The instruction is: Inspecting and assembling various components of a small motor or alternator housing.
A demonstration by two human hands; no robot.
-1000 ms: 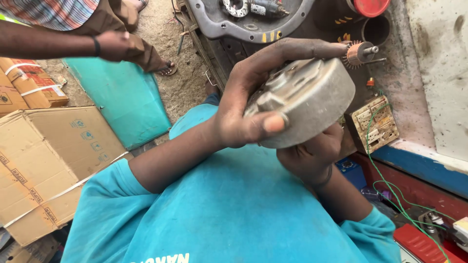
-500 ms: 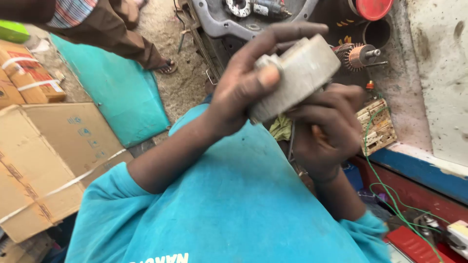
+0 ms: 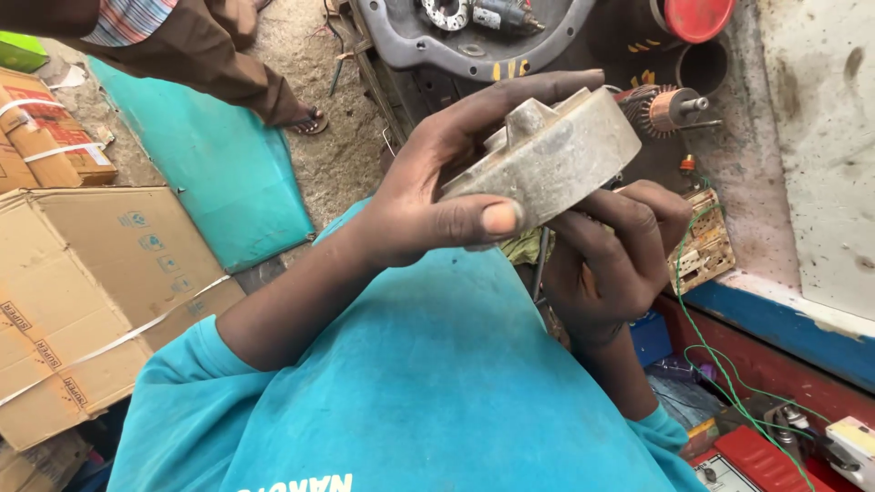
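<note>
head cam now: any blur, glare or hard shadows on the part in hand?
Head view: even daylight, no glare; the grey metal housing is sharp, its dusty surface matte. Left hand and right hand are crisp, with no motion smear. Soft shadow only under the housing, where the right hand's fingers sit. Wide-angle lens stretches the cardboard box and turquoise shirt toward the edges.

right hand (image 3: 606, 264) palm hidden under the grey metal housing (image 3: 551, 159); thin rod (image 3: 540, 264) below housing mostly hidden; the housing's underside unseen.

boxes (image 3: 82, 301) left, armature (image 3: 661, 109) right of casting (image 3: 556, 159)
</note>
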